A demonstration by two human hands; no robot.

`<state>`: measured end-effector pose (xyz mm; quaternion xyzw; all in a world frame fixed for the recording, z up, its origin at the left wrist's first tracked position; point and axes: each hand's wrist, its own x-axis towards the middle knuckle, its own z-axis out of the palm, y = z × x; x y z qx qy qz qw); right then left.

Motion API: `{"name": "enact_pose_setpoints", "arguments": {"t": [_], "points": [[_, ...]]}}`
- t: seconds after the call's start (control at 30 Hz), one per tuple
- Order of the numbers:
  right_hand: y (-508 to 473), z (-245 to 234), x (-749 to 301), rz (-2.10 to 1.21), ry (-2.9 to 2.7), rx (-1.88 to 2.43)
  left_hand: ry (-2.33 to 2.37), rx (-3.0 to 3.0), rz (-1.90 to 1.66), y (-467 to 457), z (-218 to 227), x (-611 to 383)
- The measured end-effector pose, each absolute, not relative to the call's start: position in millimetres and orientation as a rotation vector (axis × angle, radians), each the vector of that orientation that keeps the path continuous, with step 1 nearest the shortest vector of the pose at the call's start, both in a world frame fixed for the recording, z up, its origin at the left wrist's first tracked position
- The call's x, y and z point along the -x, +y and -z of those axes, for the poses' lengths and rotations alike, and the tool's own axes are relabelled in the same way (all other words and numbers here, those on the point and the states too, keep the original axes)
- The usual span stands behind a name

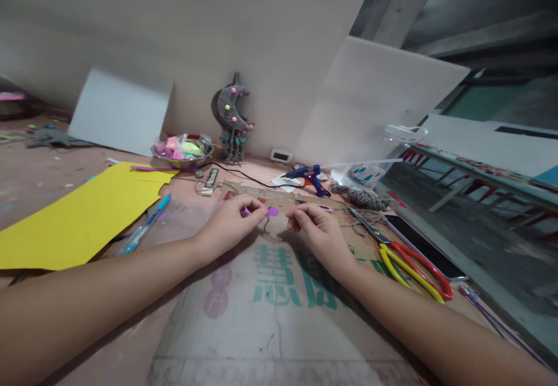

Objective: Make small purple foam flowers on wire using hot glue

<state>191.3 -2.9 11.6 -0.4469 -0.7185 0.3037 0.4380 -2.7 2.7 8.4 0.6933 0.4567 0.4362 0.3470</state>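
Observation:
My left hand (233, 223) pinches a small purple paper piece (272, 211), whose rounded end sticks out past the fingertips. A short grey yarn strand (267, 223) hangs just below it. More purple shows behind the curled fingers. Across a small gap, my right hand (317, 229) has thumb and fingers pressed together; what they hold, if anything, is too small to see. Both hands are over a cardboard sheet (235, 339) with green printed characters. Right of my right hand lie scissors (392, 246) with red and yellow handles.
A yellow sheet (87, 217) and a blue pen (148, 223) lie left. Behind are a bowl of colored clay packs (183, 150), a grey yarn-wrapped moon (233, 110), a blue glue gun (309, 177) and grey yarn (364, 197). A phone (425, 246) lies near the right edge.

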Motion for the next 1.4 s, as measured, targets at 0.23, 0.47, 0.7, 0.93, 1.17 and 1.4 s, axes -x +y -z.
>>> {"name": "enact_pose_setpoints", "arguments": {"t": [0.23,0.47,0.7,0.93,1.17,1.4], "points": [[-4.1,-10.9,-187.3,-0.766,-1.721,1.178,1.175,-1.800,-1.120,2.5,-7.9,3.0],[-6.8,-11.4,-188.2,-0.744,-1.806,1.170,1.160,-1.808,-1.124,2.8,-7.9,2.9],[-3.9,-8.7,-186.6,-0.824,-1.907,1.173,1.156,-1.798,-1.140,0.9,-9.5,3.2],[-10.9,-9.5,-175.0,-1.142,-1.875,1.139,1.164,-1.819,-1.153,-0.2,-10.7,2.8],[-14.2,-16.6,-178.4,-0.912,-1.973,1.278,1.203,-1.841,-1.134,0.0,-10.1,2.7],[-12.2,-17.7,-179.4,-0.674,-1.896,1.288,1.161,-1.899,-1.070,-0.9,-8.7,1.9]]}}
